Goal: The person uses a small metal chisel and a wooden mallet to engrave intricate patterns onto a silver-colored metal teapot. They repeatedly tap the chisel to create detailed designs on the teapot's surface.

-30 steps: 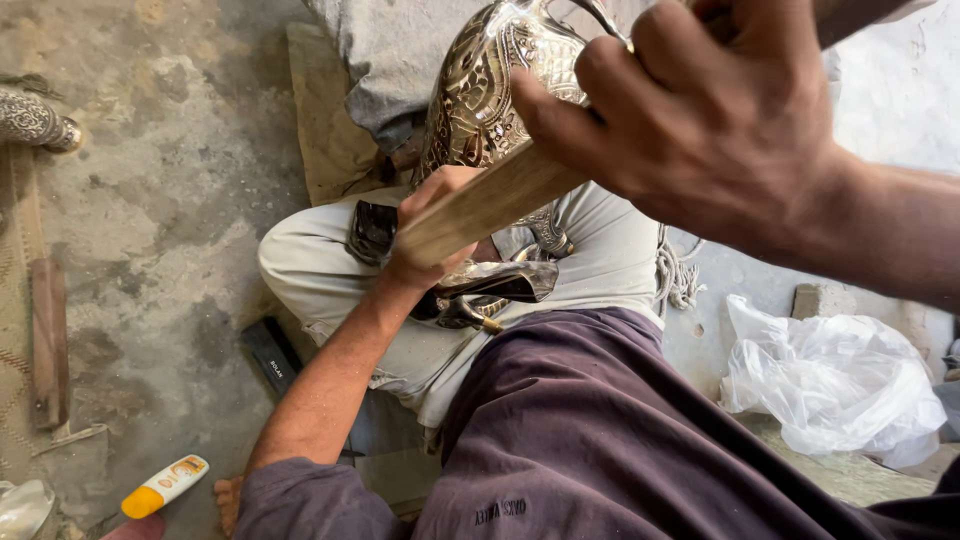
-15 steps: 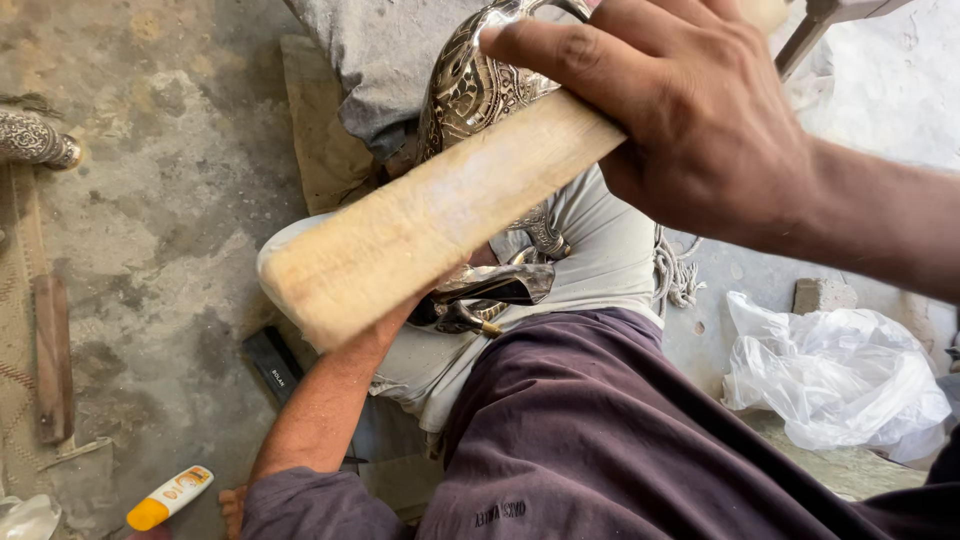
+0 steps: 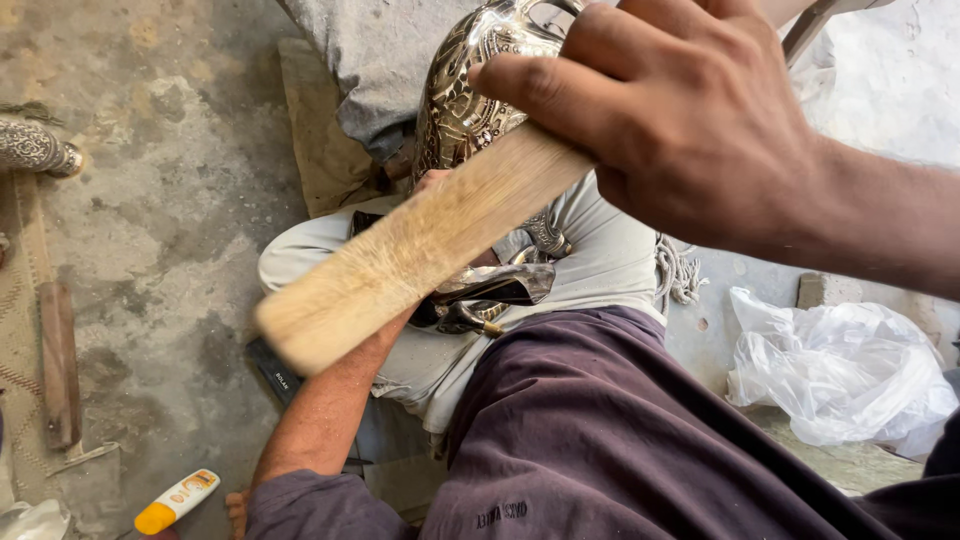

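My right hand is close to the camera, at the top right, and grips a flat pale wooden bat that slants down to the left. Behind the bat an engraved silver metal vessel rests on my lap, against a grey cloth. My left forearm reaches up from the bottom toward the vessel. The bat covers most of my left hand, with only a bit of finger showing at the vessel's side. A smaller shiny metal piece lies on my light trousers below the vessel.
A crumpled white plastic bag lies on the concrete floor at the right. At the left are a wooden block, another engraved metal object and a white tube with a yellow cap. A dark flat object sits by my knee.
My right hand has swung the bat from end-on near the vessel up toward the camera. It now stretches long across the view and hides my left hand.
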